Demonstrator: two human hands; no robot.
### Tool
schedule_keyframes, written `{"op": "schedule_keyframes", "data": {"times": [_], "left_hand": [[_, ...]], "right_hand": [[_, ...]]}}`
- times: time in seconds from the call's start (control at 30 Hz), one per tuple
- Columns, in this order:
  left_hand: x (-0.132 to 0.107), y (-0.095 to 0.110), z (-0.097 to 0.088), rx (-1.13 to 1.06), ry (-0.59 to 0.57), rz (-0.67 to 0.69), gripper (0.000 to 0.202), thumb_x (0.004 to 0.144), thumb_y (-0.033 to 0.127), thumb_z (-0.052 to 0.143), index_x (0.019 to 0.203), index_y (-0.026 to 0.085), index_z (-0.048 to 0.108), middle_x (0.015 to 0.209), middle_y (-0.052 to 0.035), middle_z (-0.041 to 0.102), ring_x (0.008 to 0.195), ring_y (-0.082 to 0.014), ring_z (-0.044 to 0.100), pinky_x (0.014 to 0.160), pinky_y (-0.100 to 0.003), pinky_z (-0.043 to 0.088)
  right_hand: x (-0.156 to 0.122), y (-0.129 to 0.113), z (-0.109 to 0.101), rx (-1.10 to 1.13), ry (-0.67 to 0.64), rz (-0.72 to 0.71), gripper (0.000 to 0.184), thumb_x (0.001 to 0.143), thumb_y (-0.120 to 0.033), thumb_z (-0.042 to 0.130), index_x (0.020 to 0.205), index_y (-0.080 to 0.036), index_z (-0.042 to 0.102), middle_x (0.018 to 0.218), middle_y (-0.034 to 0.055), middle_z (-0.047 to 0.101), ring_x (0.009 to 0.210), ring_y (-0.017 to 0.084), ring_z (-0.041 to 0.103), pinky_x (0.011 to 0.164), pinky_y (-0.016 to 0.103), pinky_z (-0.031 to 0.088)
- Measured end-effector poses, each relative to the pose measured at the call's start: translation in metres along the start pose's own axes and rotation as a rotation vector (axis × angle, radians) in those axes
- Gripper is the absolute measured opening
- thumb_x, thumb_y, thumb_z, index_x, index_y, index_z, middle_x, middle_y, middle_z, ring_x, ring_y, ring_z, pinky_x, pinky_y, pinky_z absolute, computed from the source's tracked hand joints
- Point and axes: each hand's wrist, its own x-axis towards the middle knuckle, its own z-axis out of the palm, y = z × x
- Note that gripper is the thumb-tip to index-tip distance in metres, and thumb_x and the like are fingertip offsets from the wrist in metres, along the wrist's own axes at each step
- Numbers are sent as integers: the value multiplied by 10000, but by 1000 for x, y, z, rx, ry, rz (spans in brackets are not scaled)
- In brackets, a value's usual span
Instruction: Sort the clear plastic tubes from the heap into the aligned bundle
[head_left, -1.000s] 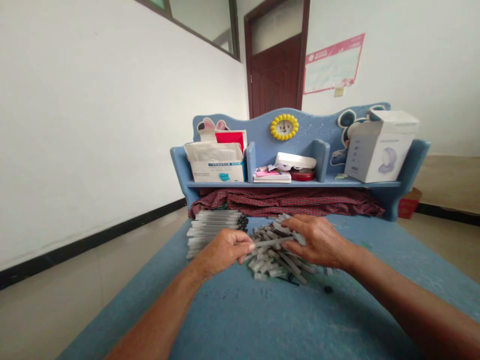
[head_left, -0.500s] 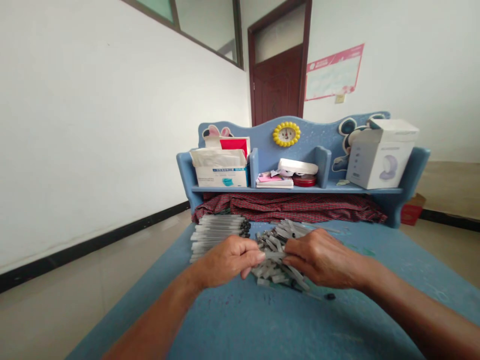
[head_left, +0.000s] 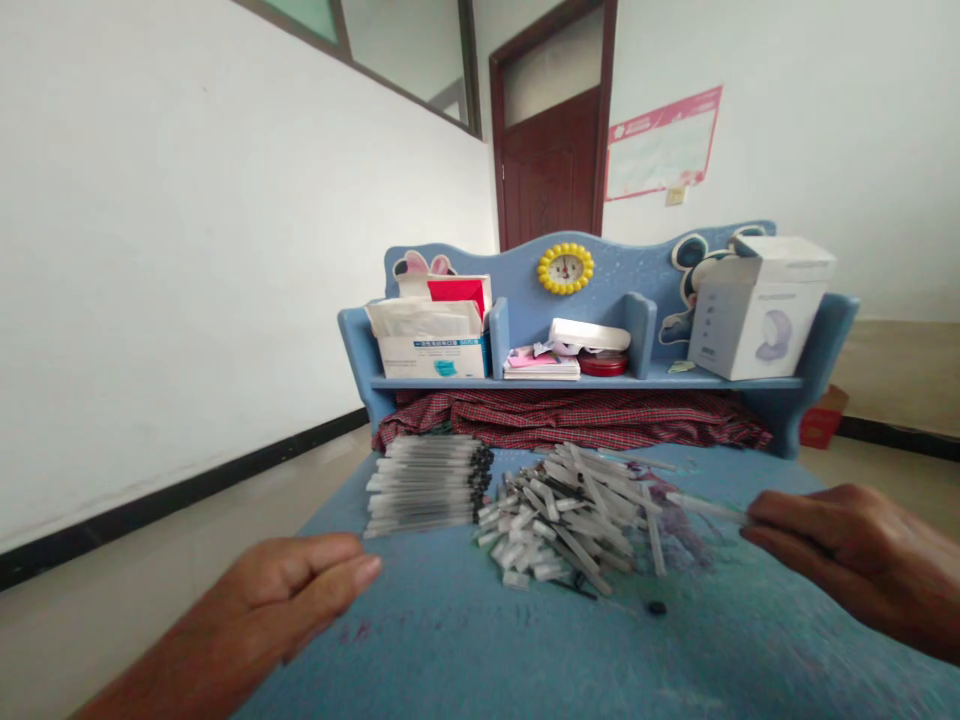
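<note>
My right hand (head_left: 847,540), at the right of the table, pinches one end of a translucent pen barrel (head_left: 705,507) that points left toward the pile. Lower left is my left hand (head_left: 300,595), thumb pressed along the closed fingers; whether anything small is between them is hidden. Between the hands lies a loose pile of translucent pen barrels and short clear pen caps (head_left: 525,540). To the left of it, a neat stack of pens (head_left: 424,485) lies in parallel, their black ends facing right. A small black piece (head_left: 656,607) rests in front of the pile.
The blue table (head_left: 465,660) backs onto a blue shelf (head_left: 420,384) holding a mask box (head_left: 435,358), papers, a red round tin (head_left: 604,363) and a white carton (head_left: 757,315). Folded checked cloth (head_left: 585,418) lies under the shelf. A white wall stands at left.
My hands have moved apart from over the pile, left hand to the lower left, right hand to the right with the pen barrel. The pile is now uncovered.
</note>
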Motion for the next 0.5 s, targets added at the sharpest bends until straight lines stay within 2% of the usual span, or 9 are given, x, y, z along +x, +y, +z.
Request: {"op": "schedule_keyframes", "data": {"times": [0.03, 0.07, 0.13, 0.2, 0.3, 0.43, 0.5], "left_hand": [[6, -7, -3, 35, 93, -15, 447, 724, 630, 459, 544, 227, 528, 482, 33, 483, 478, -146, 428, 466, -236, 334], [13, -11, -3, 92, 127, 4, 412, 730, 586, 481, 559, 216, 540, 517, 29, 504, 521, -150, 457, 493, -230, 337], [30, -10, 9, 219, 115, 80, 342, 737, 485, 501, 562, 195, 544, 562, 19, 523, 569, -153, 485, 518, -222, 314], [50, -1, 26, 348, 120, 157, 282, 733, 379, 506, 526, 188, 498, 531, 24, 475, 542, -141, 463, 510, -221, 263], [81, 14, 47, 517, 227, 219, 206, 738, 303, 523, 564, 192, 525, 516, 20, 467, 537, -145, 466, 524, -234, 222], [113, 20, 58, 507, 245, 232, 94, 711, 270, 571, 697, 189, 618, 552, 14, 529, 534, -144, 465, 519, -232, 222], [123, 18, 60, 478, 235, 234, 139, 707, 284, 589, 787, 184, 643, 569, 20, 551, 527, -137, 461, 509, -226, 224]], "right_hand": [[2, 11, 5, -21, -73, 60, 353, 909, -435, 412, 665, -247, 585, 523, 3, 567, 440, 114, 509, 462, 265, 322], [8, 19, 11, -64, -112, 109, 355, 909, -437, 403, 678, -243, 591, 537, 10, 580, 464, 124, 524, 480, 270, 321], [27, 24, 26, -192, -159, 174, 342, 898, -415, 408, 685, -229, 602, 573, 28, 609, 518, 146, 556, 507, 275, 313], [51, 18, 41, -283, -213, 230, 342, 889, -389, 405, 698, -211, 626, 614, 59, 644, 567, 170, 595, 514, 270, 310], [80, 6, 59, -342, -267, 284, 338, 881, -357, 407, 760, -184, 671, 735, 124, 696, 692, 231, 652, 550, 278, 352], [94, -1, 75, -344, -279, 304, 356, 871, -370, 423, 777, -160, 694, 798, 172, 705, 745, 270, 668, 575, 298, 390], [95, -2, 79, -341, -280, 309, 375, 871, -402, 417, 802, -163, 697, 804, 172, 706, 752, 280, 668, 573, 303, 391]]}}
